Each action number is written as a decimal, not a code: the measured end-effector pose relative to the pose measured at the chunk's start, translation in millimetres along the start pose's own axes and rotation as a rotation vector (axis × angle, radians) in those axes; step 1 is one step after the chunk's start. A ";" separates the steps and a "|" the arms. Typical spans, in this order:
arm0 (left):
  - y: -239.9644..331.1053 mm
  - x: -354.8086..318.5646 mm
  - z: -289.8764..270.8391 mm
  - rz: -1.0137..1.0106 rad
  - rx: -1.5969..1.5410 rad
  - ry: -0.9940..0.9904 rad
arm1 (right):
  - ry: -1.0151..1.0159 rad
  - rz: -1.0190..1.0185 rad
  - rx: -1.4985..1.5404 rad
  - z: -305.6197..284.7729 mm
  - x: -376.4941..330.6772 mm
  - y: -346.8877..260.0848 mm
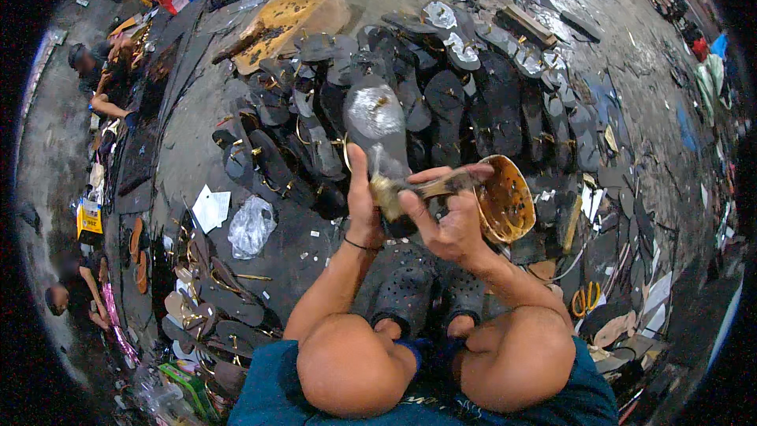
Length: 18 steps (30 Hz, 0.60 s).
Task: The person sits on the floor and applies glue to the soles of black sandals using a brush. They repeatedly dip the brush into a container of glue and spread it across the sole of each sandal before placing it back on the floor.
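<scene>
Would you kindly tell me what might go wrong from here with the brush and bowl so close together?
The brush in the right hand is close to the left hand, so it could smear those fingers if wet. The amber-stained bowl is beside the right hand; a knock might tip it. Sandals crowd around the dark sole, so drips could mark them.

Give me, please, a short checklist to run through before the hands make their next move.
1. Brush gripped in the right hand: ok.
2. Dark sole steadied by the left hand: ok.
3. Amber-stained bowl close to the right hand: ok.
4. Space beyond the dark sole free: not ok, sandals crowd it.
5. Shiny patch on the dark sole dry: cannot tell.
</scene>
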<state>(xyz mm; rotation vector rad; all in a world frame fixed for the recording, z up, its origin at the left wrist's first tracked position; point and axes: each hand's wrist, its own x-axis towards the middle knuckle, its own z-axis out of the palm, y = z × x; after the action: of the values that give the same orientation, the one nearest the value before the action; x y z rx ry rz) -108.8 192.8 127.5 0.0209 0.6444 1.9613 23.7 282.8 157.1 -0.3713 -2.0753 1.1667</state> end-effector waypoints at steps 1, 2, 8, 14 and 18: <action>3.3 -0.2 1.4 -0.006 -0.009 -0.005 | -0.068 0.105 0.071 -0.6 0.9 -6.7; 0.6 -2.3 5.3 0.137 0.148 0.200 | -0.027 0.108 0.025 0.3 1.8 2.3; -5.5 0.2 28.6 0.392 0.270 0.366 | 0.072 0.459 0.314 -5.2 17.9 27.6; -16.6 4.5 1.6 0.151 0.081 0.190 | -0.010 0.377 0.428 -3.7 31.1 23.0; 0.1 7.7 -2.0 0.190 0.001 0.158 | 0.013 0.041 0.087 3.5 1.3 10.8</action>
<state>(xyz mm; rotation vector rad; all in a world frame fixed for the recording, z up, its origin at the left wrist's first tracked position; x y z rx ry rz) -113.1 198.4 123.8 -0.0754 0.7696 2.1615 19.3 287.3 147.5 -0.3800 -2.0067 1.2710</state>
